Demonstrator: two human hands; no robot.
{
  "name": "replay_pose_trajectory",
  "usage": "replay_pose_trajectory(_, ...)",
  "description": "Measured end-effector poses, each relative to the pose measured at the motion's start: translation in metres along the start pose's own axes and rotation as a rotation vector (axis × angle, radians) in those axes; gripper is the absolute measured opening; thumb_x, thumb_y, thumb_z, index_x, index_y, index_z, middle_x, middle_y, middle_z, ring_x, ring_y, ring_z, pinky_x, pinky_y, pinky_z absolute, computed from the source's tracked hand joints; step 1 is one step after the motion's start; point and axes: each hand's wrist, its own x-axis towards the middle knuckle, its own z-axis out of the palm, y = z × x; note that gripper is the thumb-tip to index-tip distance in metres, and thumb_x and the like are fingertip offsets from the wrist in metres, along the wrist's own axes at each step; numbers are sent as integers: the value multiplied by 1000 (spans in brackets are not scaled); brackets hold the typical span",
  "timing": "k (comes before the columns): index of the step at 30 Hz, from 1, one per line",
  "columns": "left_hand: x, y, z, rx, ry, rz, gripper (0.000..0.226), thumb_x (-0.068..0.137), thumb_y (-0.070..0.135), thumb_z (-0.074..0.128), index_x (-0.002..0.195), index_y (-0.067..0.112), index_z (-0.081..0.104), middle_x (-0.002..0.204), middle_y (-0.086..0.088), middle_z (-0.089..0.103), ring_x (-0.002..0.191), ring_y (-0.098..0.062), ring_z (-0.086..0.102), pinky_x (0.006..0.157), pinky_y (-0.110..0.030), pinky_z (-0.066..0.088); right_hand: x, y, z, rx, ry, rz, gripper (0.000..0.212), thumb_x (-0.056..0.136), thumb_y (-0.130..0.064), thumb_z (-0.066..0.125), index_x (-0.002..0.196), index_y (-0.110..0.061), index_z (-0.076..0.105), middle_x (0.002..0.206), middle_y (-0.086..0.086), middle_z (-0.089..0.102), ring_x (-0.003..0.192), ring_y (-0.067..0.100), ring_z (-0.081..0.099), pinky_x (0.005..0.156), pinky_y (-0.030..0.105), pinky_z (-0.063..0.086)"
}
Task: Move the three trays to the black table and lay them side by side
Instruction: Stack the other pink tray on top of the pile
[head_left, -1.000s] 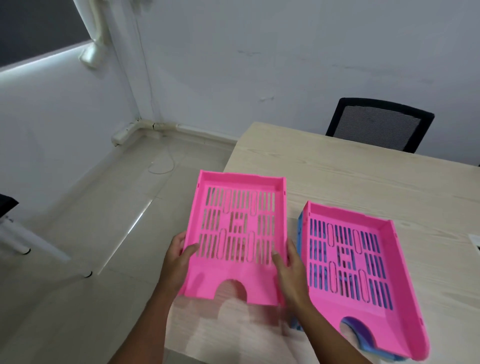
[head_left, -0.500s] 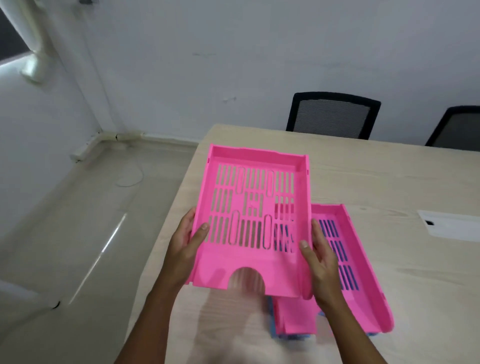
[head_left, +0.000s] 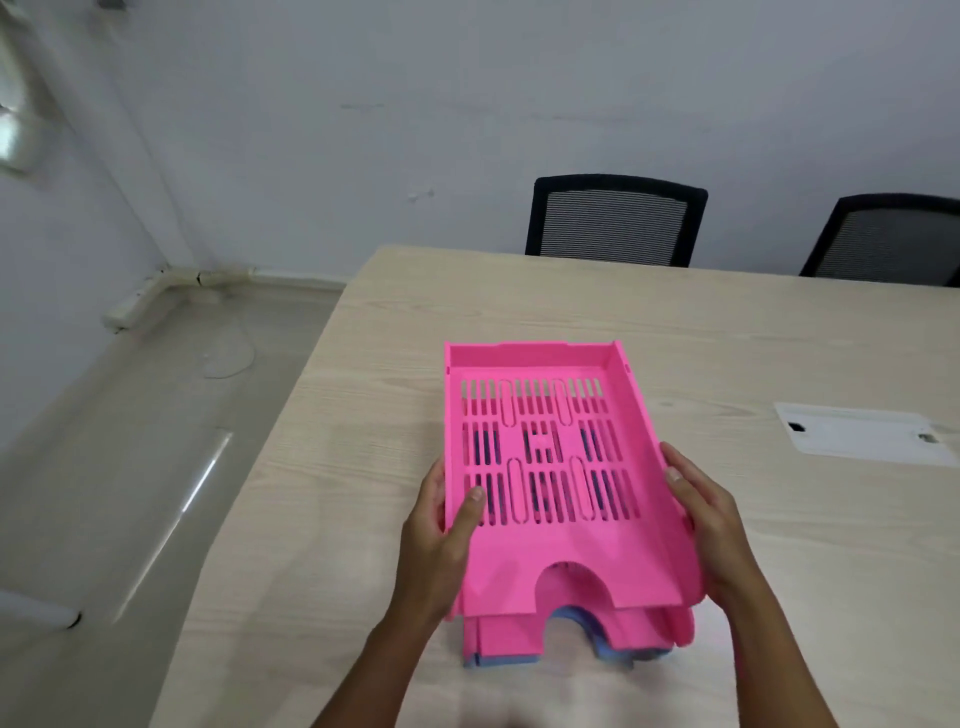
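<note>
Pale wooden table (head_left: 727, 332), both hands – left hand (head_left: 441, 540), right hand (head_left: 711, 525) – gripping top pink tray (head_left: 550, 545) over stack

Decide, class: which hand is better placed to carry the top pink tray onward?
Neither alone: left hand and right hand each grip one side of the top pink tray; the left is nearer the table edge.

Both forearms are bare to the frame edge, left hand (head_left: 439, 540) and right hand (head_left: 711, 525) ungloved.
</note>
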Motion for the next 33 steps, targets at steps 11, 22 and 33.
replay_pose_trajectory(11, -31, -23, 34, 99, 104, -105, 32, 91, 43, 62, 121, 51, 52, 114, 34, 71, 113, 5, 66, 99, -31, 52, -3, 18, -29, 58, -51, 116, 73, 80, -45, 68, 146, -20, 53, 149, 1, 55, 131, 23, 57, 108, 52, 47)
replay_pose_trajectory(22, -21, -19, 25, 121, 134, -133, 71, 85, 48, 61, 149, 21, 46, 139, -6, 64, 125, -28, 63, 107, -56, 49, -22, 31, -6, -79, 42, 49, 55, 97, -22, 63, 150, -17, 46, 147, -4, 55, 130, 17, 58, 110, 49, 47)
replay_pose_trajectory(33, -20, -27, 29, 149, 116, -136, 57, 96, 30, 61, 149, 18, 46, 139, -5, 64, 127, -25, 62, 108, -55, 48, -13, 11, -19, -99, 44, 67, 54, 96, -29, 64, 147, -23, 50, 139, -15, 54, 125, 13, 59, 106, 48, 50)
